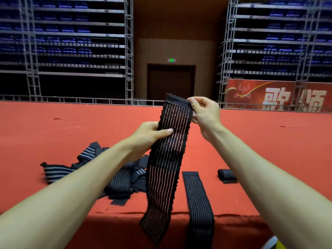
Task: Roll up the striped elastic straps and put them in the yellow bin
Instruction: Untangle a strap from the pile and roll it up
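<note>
Striped strap [167, 159] hangs betw. 2 hands: right hand [204, 114] pinches top, left hand [152, 135] mid.

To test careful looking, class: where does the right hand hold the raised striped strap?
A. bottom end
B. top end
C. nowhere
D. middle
B: the right hand pinches the top end of the raised strap, while the left hand grips it lower down.
</note>
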A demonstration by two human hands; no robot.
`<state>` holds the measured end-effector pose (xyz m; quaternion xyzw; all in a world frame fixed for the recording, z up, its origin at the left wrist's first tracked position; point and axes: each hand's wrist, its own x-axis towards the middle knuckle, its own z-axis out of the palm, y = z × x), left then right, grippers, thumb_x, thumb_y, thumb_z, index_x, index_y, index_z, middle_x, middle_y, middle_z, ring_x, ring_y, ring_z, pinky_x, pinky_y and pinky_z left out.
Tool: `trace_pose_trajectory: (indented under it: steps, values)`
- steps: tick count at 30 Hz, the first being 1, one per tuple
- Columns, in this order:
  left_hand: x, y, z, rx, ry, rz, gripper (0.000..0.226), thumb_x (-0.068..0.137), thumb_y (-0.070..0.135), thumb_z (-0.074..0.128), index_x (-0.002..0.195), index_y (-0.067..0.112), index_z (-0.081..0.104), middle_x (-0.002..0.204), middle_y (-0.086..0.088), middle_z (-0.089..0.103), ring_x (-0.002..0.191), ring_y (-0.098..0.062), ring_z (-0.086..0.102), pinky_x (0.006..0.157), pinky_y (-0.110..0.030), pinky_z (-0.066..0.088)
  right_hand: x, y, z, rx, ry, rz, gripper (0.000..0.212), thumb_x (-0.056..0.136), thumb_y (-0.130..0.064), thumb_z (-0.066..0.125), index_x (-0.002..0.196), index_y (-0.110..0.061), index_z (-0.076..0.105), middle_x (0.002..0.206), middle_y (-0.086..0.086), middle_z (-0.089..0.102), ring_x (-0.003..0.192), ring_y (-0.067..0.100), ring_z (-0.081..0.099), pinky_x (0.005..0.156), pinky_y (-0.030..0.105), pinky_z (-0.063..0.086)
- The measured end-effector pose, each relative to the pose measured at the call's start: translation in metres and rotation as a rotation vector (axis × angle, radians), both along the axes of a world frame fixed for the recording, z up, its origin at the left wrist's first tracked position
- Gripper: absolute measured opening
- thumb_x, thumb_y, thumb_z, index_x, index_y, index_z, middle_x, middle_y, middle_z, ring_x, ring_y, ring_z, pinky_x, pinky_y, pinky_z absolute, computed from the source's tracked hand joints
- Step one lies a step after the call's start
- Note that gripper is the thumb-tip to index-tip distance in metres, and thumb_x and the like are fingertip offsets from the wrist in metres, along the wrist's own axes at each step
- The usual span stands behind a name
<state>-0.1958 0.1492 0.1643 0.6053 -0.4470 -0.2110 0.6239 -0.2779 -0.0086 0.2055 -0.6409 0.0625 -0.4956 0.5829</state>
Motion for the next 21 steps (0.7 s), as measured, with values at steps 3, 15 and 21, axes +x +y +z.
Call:
trace_pose_trajectory:
  steps: [3, 15, 21]
  values:
    - [0.002, 0.004, -0.006, 0.037, 0.054, -0.051, 0.023, 0.097, 0.018, 0.054, 0.113, 0.003, 0.061, 0.096, -0.007, 0.069, 0.084, -0.017, 0.066, 0.074, -0.031, 0.054, 0.011, -0.004, -0.008, -0.012, 0.032, -0.015, 0.007, 0.095, -0.009, 0.06, 0.09, -0.006, 0.063, 0.069, 0.006, 0.059, 0.038, 0.003, 0.044, 0.038, 0.02, 0.036]
    - [0.039, -0.054, -0.119, 0.22, 0.109, -0.01, 0.02, 0.104, 0.017, 0.042, 0.106, 0.01, 0.06, 0.093, -0.005, 0.067, 0.079, -0.016, 0.062, 0.071, -0.035, 0.052, 0.05, -0.057, -0.105, -0.037, 0.461, -0.009, 0.02, 0.094, 0.008, 0.049, 0.096, -0.006, 0.063, 0.092, 0.008, 0.062, 0.068, 0.013, 0.061, 0.049, 0.018, 0.048]
    - [0.078, -0.087, -0.177, 0.286, 0.08, 0.077, 0.021, 0.102, 0.018, 0.046, 0.108, 0.008, 0.064, 0.1, -0.006, 0.071, 0.082, -0.015, 0.066, 0.072, -0.035, 0.054, 0.083, -0.1, -0.162, -0.142, 0.627, -0.08, 0.019, 0.089, 0.007, 0.057, 0.09, -0.009, 0.067, 0.077, 0.0, 0.063, 0.062, 0.008, 0.055, 0.05, 0.021, 0.045]
